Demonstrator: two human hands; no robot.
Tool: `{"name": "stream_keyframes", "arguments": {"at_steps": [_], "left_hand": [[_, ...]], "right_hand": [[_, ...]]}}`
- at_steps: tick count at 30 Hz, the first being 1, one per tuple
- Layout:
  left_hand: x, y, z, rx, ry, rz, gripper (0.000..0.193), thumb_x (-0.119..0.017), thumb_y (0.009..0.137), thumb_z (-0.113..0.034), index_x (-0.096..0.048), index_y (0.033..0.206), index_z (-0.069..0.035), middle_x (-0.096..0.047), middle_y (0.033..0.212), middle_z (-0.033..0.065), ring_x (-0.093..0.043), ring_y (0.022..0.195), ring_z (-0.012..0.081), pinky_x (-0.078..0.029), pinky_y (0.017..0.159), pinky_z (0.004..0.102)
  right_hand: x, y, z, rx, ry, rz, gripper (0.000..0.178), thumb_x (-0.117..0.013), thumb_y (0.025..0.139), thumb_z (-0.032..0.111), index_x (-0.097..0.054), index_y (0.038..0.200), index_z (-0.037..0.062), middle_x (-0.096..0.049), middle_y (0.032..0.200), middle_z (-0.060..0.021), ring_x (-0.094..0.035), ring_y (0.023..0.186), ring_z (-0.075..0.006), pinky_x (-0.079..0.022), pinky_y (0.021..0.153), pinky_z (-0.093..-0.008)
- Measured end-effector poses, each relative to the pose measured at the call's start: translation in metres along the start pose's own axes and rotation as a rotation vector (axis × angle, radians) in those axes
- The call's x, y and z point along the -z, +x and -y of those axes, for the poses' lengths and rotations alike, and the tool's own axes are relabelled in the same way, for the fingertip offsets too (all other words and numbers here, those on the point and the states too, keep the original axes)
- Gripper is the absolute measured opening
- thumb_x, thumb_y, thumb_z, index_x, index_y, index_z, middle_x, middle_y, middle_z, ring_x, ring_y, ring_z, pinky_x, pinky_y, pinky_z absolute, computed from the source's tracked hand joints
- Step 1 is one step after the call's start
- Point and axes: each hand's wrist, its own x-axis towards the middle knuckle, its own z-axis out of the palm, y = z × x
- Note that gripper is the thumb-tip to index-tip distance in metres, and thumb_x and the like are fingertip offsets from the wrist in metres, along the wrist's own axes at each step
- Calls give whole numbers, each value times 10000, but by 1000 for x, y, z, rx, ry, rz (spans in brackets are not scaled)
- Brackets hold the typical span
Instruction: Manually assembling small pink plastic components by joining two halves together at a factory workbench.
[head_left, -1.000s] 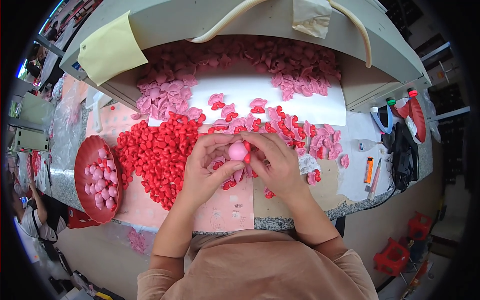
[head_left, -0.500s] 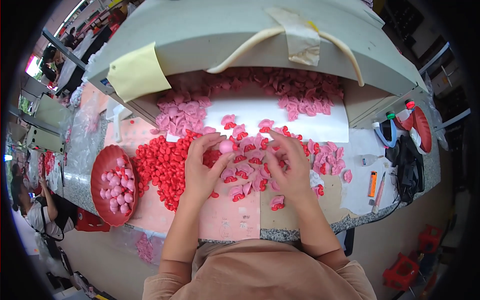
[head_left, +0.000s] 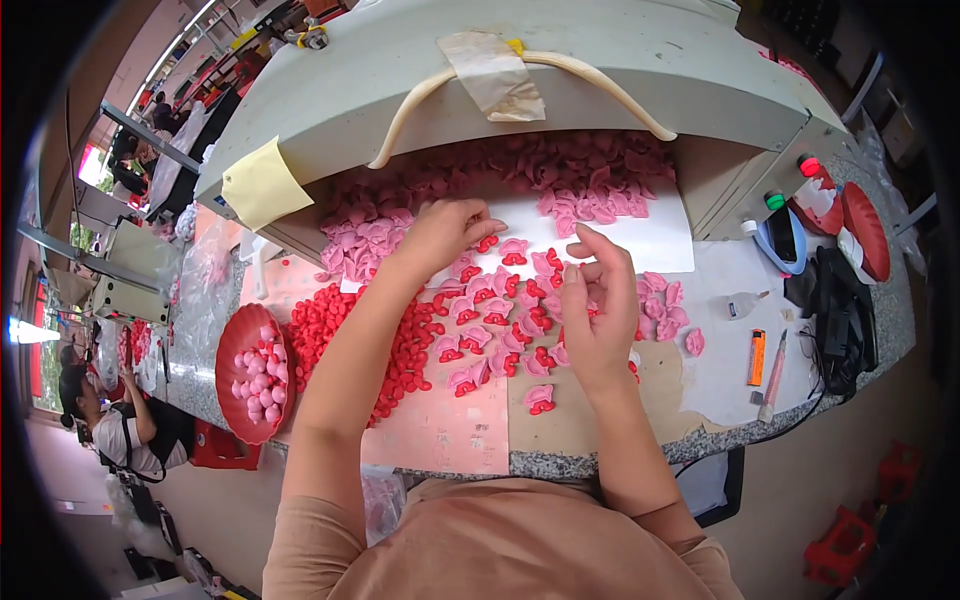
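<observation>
My left hand [head_left: 447,236] reaches to the back of the spread pieces, its fingers closed at a small red piece [head_left: 487,243] that shows just under the fingertips. Most of that piece is hidden by the fingers. Held above the right side of the spread, my right hand [head_left: 602,315] has its thumb and bent fingers apart, with nothing seen between them. Between and below the hands lie many pink petal-like pieces with red bow-shaped parts [head_left: 497,312]. A heap of small red pieces [head_left: 405,350] lies beside my left forearm.
A red dish [head_left: 232,385] of pink balls stands at left. Plain pink pieces [head_left: 365,240] are piled under the grey hood [head_left: 600,95]. At right are an orange cutter knife [head_left: 756,357], a small bottle [head_left: 745,304], a blue tray with a phone [head_left: 780,240] and a black bag [head_left: 845,320].
My left hand has moved away from me to the back of the spread; the pink ball it held no longer shows. My right hand has opened more and drawn slightly right. The view has shifted.
</observation>
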Motion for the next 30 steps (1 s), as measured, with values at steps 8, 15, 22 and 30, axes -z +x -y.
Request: {"name": "stream_keyframes", "arguments": {"at_steps": [8,15,22,30], "left_hand": [[24,-15,4,208,-191,76,249,-611,863,-254,-621,885,-7,-586,654,76,-539,574,138,-423,541,292],[36,-150,-8,202,-172,-578,127,-593,855,-109,-611,894,11,-619,811,93,-579,767,186,-447,704,294],[40,-258,-12,384,34,-621,66,-658,772,-23,-620,826,-27,-614,783,60,-544,744,187,-410,714,289],[68,-233,-4,254,-6,-723,73,-669,756,-43,-614,803,-50,-593,737,52,-533,709,207,-390,699,315]], "right_hand": [[-6,-4,7,-2,31,2,360,-468,864,-31,-461,1221,19,-519,1025,-77,-495,728,-64,-440,603,-191],[-7,-24,12,-102,79,19,341,-451,896,-3,-443,1237,0,-521,1043,-69,-491,773,-63,-458,672,-186],[-59,-22,26,-78,-132,418,181,-538,875,36,-581,1051,22,-583,916,-54,-543,773,-104,-450,691,-225],[-145,-25,0,272,-401,860,316,-653,754,84,-572,1060,67,-537,958,-112,-565,903,-277,-472,768,-366]]}}
